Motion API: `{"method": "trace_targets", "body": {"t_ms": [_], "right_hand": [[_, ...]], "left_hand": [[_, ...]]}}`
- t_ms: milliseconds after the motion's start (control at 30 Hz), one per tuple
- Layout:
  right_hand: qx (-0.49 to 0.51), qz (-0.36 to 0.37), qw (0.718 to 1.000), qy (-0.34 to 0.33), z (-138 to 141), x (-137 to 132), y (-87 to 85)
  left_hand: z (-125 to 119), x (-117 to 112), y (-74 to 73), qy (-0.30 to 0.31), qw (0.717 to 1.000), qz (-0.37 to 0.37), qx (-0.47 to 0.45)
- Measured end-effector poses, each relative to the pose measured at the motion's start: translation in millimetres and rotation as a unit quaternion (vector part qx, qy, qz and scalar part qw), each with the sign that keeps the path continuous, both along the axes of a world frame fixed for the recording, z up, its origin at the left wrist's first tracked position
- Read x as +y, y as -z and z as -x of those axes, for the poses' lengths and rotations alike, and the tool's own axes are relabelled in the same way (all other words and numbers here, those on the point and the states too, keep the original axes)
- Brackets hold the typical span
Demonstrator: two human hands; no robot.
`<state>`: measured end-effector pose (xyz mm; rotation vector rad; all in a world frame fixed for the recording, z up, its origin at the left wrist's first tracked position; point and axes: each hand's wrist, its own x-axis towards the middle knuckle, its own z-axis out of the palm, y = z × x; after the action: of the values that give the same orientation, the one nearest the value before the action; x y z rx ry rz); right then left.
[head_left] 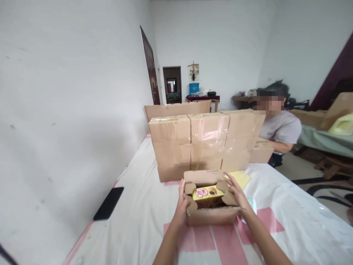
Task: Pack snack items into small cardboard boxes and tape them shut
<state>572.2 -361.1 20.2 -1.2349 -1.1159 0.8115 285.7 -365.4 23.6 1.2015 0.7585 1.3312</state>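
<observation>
A small open cardboard box [213,217] stands on the cloth-covered table in front of me, its flaps folded up and outward. Inside it lies a yellow printed packet [208,192] with red lettering; the box's lower inside is in shadow. My left hand [182,202] holds the box's left side, fingers along its outer wall. On the opposite side, my right hand [237,193] grips the box near its right flaps, fingers reaching toward the back corner. A yellow sheet [240,179] lies just behind my right hand.
Stacked, taped cardboard boxes [208,143] form a wall behind the open box. A black flat object [108,203] lies by the left wall. Another person [284,127] sits at the table's far right. The table's cloth [135,228] is white with pink patches.
</observation>
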Motion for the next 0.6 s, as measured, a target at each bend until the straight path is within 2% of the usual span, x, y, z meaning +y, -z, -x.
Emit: {"method": "trace_targets", "body": {"t_ms": [100, 167, 333, 500, 600], "right_hand": [[0.033, -0.029, 0.998, 0.040, 4, -2, -1.6], [0.030, -0.042, 0.997, 0.052, 5, -5, -3.2], [0.007, -0.084, 0.996, 0.028, 12, -20, 1.8], [0.060, -0.107, 0.991, 0.051, 23, -28, 19.1], [0.082, -0.116, 0.989, 0.036, 23, -28, 25.1]], "left_hand": [[-4, 4, -2.9, 0.021, 0.994, 0.052, -0.090], [-5, 6, -2.0, 0.001, 0.993, 0.062, -0.096], [-5, 14, 13.2, -0.032, 0.991, 0.051, -0.120], [-3, 34, 34.2, -0.097, 0.993, 0.035, -0.052], [0, 43, 41.2, -0.119, 0.992, 0.026, -0.031]]}}
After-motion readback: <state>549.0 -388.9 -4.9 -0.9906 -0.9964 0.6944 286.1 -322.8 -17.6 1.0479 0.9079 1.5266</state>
